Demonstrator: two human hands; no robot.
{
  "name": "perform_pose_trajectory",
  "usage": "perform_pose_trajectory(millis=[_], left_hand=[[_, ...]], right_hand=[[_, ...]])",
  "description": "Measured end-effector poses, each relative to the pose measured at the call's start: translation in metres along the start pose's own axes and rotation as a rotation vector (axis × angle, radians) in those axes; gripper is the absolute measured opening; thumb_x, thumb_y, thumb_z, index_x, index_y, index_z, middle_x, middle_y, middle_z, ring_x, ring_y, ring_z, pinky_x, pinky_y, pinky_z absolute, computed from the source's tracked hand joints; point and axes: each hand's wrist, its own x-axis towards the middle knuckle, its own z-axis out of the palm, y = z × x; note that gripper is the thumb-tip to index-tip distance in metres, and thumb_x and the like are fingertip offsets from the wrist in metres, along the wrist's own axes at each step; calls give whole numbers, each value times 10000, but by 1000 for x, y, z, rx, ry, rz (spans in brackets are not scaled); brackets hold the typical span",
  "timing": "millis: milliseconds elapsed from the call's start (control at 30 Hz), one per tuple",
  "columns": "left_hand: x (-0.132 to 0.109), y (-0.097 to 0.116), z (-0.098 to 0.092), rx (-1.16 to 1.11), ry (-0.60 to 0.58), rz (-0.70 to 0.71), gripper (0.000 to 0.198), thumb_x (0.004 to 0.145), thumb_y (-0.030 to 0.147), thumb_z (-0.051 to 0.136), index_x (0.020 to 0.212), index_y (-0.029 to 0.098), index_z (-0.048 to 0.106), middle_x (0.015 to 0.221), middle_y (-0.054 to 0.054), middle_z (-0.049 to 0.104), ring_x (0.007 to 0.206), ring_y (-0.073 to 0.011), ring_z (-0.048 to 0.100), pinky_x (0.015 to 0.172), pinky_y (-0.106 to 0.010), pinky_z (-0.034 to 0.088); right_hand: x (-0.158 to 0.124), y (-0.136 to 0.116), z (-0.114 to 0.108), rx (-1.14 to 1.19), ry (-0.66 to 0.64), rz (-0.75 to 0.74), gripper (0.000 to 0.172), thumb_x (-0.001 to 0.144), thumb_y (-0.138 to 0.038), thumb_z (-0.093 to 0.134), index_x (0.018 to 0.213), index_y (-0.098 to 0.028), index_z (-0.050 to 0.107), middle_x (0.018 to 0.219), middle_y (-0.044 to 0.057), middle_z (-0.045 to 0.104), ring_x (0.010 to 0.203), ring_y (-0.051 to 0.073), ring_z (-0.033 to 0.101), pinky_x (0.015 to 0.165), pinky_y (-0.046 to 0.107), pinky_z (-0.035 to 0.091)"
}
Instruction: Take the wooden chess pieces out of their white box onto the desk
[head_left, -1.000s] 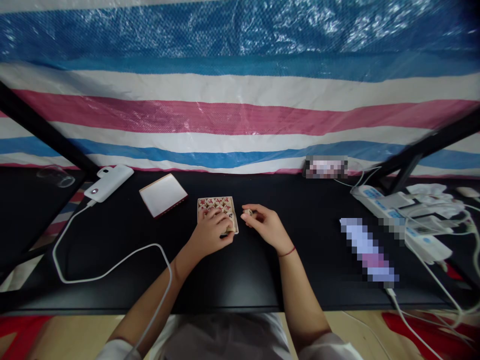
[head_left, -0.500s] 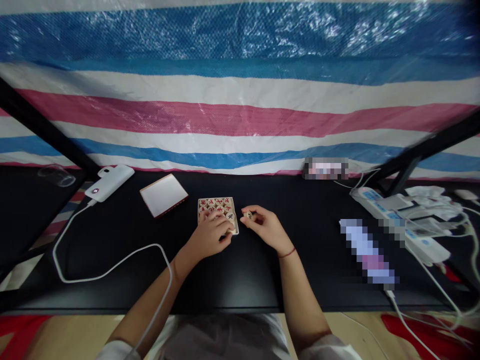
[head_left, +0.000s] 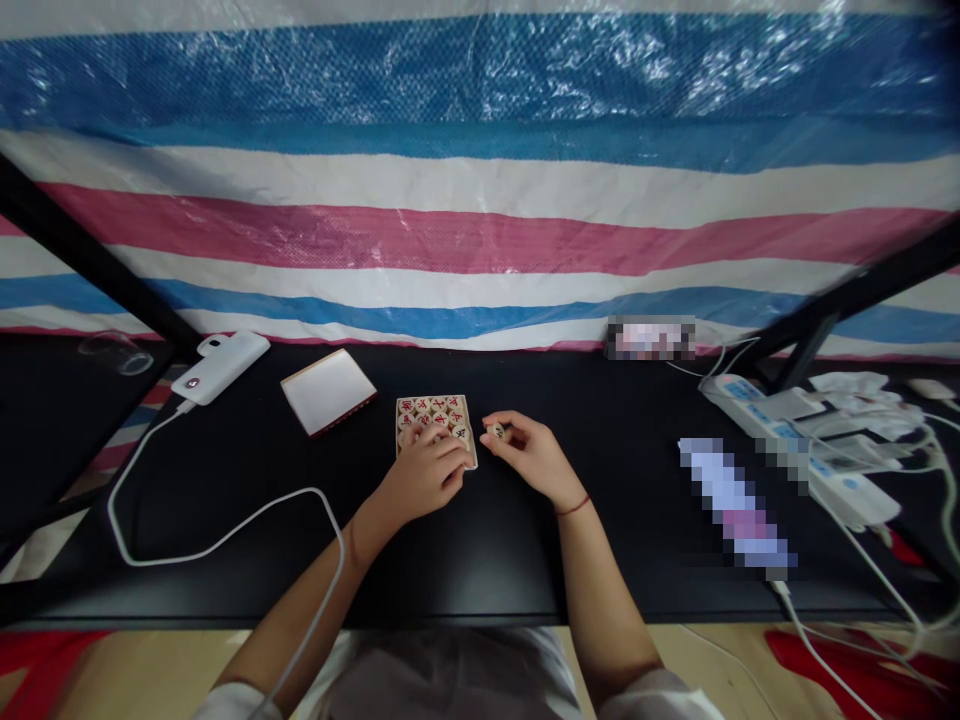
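Note:
A shallow open box point(head_left: 469, 415) of round Chinese chess pieces point(head_left: 422, 405) lies mid-desk. Red characters mark the back rows, and a piece with a dark character point(head_left: 460, 433) shows at the right. Over the box's front part rests my left hand point(head_left: 429, 475), its fingers spread and bent on the pieces, covering the front ones. Just right of the box, my right hand point(head_left: 531, 452) pinches a chess piece point(head_left: 496, 430) between thumb and fingers, its face turned up. Whether more pieces sit inside that hand is hidden.
Left of the box lies a white-topped box lid point(head_left: 328, 388). A white charger-like device point(head_left: 221, 365) with a cable point(head_left: 225, 540) sits farther left; the cable crosses above my left forearm. At right are a blurred phone-like object point(head_left: 735, 505), a power strip point(head_left: 810, 450) and tangled cords.
My left hand has drawn slightly back toward me, its fingers shifting over the front pieces. My right hand stays in place with its chess piece.

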Motion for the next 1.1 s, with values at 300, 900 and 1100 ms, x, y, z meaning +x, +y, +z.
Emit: perform_pose_trajectory(millis=[300, 900, 1100], left_hand=[[0, 0, 1, 11, -8, 3, 168, 860, 156, 539, 896, 252, 673, 975, 36, 709, 997, -186, 532, 925, -398, 271], [0, -2, -1, 64, 91, -64, 115, 838, 252, 577, 796, 232, 682, 855, -2, 682, 945, -204, 518, 853, -397, 280], [-2, -5, -5, 59, 10, -87, 130, 837, 302, 588, 879, 256, 702, 946, -24, 653, 985, -219, 514, 875, -398, 318]], right_hand=[[0, -1, 0, 4, 3, 0, 395, 755, -500, 686, 967, -168, 669, 704, -4, 577, 544, 94, 462, 516, 227, 400], [-1, 0, 1, 11, -38, 8, 341, 757, -420, 698, 997, -182, 653, 768, 4, 603, 586, 95, 496, 570, 234, 448], [-4, 0, 6, -14, -150, -121, 234, 751, -319, 709, 951, -204, 665, 1048, 59, 585, 683, 98, 556, 598, 233, 497]])
